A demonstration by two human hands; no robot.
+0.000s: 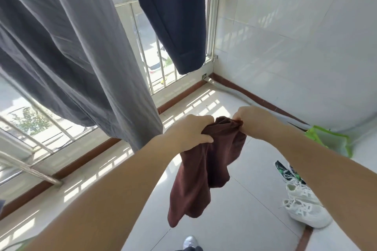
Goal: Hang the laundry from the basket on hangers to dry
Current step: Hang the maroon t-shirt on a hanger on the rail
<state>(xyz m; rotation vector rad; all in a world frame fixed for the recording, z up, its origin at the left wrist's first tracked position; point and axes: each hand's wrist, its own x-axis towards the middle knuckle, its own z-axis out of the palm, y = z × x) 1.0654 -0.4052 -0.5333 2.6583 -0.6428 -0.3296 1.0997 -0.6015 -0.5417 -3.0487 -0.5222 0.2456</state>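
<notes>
A dark maroon garment (201, 171) hangs bunched in front of me above the tiled floor. My left hand (191, 131) grips its upper left part. My right hand (250, 121) pinches its top right edge, close beside the left hand. The cloth droops down between my forearms. A large grey garment (67, 47) hangs at the left, and a navy garment (173, 16) hangs at the top centre by the window. No basket and no hanger are in view.
A barred window (157, 67) runs along the left and back. A white tiled wall (295, 36) stands at the right. White sneakers (306, 208) and a green mesh item (328, 139) lie on the floor at the right. A metal rail (30, 169) sticks out low left.
</notes>
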